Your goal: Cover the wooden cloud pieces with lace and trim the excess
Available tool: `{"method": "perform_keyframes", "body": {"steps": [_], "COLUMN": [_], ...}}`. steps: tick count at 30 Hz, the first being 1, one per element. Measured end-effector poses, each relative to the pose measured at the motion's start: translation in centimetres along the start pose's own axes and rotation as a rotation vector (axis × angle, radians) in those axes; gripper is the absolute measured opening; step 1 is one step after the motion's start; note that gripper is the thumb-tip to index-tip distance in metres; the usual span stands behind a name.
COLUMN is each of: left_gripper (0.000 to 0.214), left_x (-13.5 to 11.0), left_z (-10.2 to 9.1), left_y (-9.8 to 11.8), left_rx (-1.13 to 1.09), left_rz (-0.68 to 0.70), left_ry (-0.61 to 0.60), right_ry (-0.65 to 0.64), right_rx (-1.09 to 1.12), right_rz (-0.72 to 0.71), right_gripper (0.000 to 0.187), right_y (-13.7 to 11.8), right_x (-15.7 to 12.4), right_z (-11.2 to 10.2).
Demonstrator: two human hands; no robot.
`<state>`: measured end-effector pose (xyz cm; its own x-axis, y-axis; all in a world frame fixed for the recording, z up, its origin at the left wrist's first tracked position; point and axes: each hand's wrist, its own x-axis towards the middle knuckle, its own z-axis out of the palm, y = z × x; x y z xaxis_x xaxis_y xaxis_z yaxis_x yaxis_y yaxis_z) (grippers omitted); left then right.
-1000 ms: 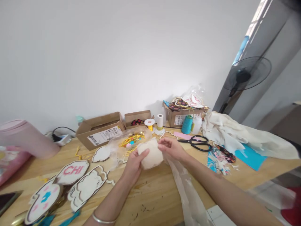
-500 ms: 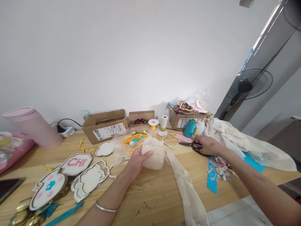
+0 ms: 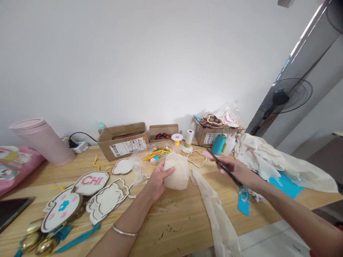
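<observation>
Head view: our left hand clamped round cream fabric roll at centre of wooden table; our right hand closed on black scissors; hands well apart; fabric tail trails off front edge

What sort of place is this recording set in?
Probably a small craft workshop: a wooden table littered with cut-out decorations, thread spools and cardboard boxes; the left hand holds a fabric roll, the right hand scissors.
</observation>
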<state>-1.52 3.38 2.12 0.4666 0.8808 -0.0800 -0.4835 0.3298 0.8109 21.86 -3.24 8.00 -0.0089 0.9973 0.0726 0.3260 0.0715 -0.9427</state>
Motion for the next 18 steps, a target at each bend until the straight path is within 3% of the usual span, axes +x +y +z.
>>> {"method": "perform_keyframes", "body": {"steps": [4,8,13,15,18], "left_gripper": [0.055,0.056,0.045,0.043,0.046], "left_x": [-0.1,-0.4,-0.5,-0.4,-0.3], "left_z": [0.3,0.6,0.6,0.8,1.5], "left_y": [-0.3,-0.4,-0.4,-0.9,-1.4], "left_rx": [0.018,0.066,-0.151,-0.163,-0.107], "left_rz": [0.015,-0.012,0.043,0.041,0.065], "left_ry": [-0.035,-0.073,-0.067,-0.078,0.017], "right_ry": [-0.037,0.049,0.237,0.249,0.217], "right_rx": [0.32,0.498,0.59,0.557,0.496], "right_rz": [0.218,0.202,0.144,0.112,0.05], "right_gripper": [0.039,0.042,0.04,0.039,0.038], "right_y": [-1.2,-0.6,0.2,0.3,1.1], "right_x": [-0.2,1.0,2.0,2.3,3.1], "right_z": [4.6,7.5,9.3,9.5,9.2]}}
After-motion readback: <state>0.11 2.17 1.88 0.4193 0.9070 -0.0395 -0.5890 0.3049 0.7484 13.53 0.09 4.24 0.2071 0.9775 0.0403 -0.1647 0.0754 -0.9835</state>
